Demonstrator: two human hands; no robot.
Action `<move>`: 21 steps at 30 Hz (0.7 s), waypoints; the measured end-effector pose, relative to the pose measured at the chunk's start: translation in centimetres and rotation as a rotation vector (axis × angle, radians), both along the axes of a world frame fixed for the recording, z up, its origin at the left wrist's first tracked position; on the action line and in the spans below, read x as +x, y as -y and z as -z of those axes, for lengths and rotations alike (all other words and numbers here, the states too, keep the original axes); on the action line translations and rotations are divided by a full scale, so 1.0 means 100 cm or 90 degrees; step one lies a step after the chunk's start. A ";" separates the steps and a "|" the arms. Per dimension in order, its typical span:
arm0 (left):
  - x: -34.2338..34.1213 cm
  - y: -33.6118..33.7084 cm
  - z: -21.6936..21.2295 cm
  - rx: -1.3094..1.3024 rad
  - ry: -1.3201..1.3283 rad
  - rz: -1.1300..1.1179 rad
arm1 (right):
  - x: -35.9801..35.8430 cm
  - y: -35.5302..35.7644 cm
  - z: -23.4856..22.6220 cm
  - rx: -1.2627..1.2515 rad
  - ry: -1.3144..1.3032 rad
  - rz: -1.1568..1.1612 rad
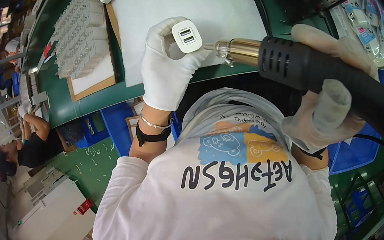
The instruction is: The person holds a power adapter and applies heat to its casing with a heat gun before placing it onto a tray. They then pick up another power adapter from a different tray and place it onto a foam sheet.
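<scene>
Setting: green-topped bench (58, 102) under a large white sheet (206, 10), seen from above the wearer's own white printed shirt (220, 196); workshop floor and another seated person (33, 145) at 8 o'clock.
Left hand: white-gloved left hand (167, 66), raised over bench edge, bracelet and black band on wrist.
Left fingers: wrapped closed around small white rounded-square plastic charger with two slots (187, 36), slots facing up toward camera.
Charger place: just above centre, at 12 o'clock of left palm, over white sheet.
Right hand: right hand (329, 109) in thin translucent glove, at 3 o'clock of charger.
Right fingers: closed round black ribbed handle of hot-air gun with brass-coloured metal nozzle (305, 69).
Nozzle: pointing toward 9 o'clock, tip just beside charger's right edge; touching or not, cannot tell.
Tray: shallow wood-framed tray (97, 85) at 10 o'clock, filled with rows of white plug-in chargers (80, 27).
Far right: clear packets with blue print (366, 26) at 2 o'clock.
</scene>
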State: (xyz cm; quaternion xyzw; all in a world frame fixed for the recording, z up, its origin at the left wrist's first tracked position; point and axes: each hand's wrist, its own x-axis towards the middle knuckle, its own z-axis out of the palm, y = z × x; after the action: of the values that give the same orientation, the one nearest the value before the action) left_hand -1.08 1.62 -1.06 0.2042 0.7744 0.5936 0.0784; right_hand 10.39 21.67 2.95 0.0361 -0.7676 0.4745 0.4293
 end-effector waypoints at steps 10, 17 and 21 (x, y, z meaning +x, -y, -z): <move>0.004 -0.002 -0.004 -0.009 0.014 -0.020 | -0.011 0.003 0.009 0.054 -0.112 0.021; 0.002 0.000 -0.002 -0.003 0.014 -0.016 | -0.012 0.005 0.010 -0.091 -0.115 -0.009; 0.003 0.000 -0.003 -0.012 0.016 -0.019 | -0.016 0.011 0.005 -0.095 -0.133 0.002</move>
State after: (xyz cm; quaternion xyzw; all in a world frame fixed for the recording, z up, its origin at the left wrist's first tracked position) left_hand -0.78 1.62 -0.78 0.1844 0.7819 0.5900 0.0810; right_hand 8.77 20.61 2.42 0.0521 -0.6811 0.5234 0.5094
